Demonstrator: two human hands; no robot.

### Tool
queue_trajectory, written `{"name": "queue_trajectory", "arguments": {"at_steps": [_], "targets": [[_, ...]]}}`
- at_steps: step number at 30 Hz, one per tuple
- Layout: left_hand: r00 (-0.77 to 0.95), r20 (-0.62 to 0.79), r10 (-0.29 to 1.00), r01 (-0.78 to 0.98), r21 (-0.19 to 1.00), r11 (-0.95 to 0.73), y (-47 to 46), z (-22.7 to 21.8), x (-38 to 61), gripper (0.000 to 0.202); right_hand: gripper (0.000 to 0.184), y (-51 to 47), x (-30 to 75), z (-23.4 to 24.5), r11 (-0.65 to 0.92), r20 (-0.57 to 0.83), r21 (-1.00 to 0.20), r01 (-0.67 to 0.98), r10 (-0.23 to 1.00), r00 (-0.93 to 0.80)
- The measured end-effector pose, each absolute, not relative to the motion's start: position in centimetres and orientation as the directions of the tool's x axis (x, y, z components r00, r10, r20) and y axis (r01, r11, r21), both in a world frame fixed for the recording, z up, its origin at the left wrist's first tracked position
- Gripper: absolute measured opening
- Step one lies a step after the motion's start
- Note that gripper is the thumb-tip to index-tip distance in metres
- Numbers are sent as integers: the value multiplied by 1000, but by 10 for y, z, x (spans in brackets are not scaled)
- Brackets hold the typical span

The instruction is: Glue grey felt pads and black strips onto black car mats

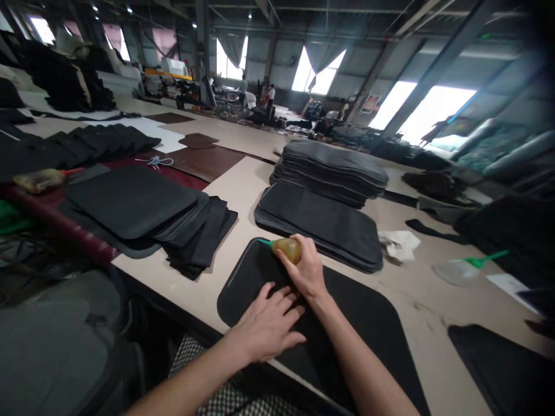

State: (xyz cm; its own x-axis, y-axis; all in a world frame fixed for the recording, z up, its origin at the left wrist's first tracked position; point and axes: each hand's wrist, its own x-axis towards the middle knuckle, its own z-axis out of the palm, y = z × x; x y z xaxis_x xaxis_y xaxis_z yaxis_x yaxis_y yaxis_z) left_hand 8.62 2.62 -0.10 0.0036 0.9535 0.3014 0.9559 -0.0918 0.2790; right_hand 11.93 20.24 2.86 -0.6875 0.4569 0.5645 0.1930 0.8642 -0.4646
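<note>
A black padded panel (368, 323) with rounded corners lies flat on the beige table (243, 190) in front of me. My left hand (266, 323) rests on the panel's near left part with fingers stretched out flat. My right hand (306, 268) is closed around a yellowish squeeze bottle (288, 249) with a green nozzle. The nozzle tip points left and touches the panel's far left edge. A thin pale line runs along the panel's left rim.
Two stacks of black panels (329, 173) stand beyond my hands, and another spread pile (143, 208) lies to the left. A second squeeze bottle (459, 268) and crumpled paper (401, 244) lie at right. A third bottle (39, 180) lies far left. People stand far back.
</note>
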Motion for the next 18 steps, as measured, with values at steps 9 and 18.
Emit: {"name": "queue_trajectory", "arguments": {"at_steps": [9,18], "targets": [[18,307,952,968,232,-94,28,-4,89,53,42,244,207,47,825,511,-444,351,555,-656],[81,268,960,988,108,-113,32,-8,91,51,47,293,367,45,692,523,-412,593,712,-468]]}}
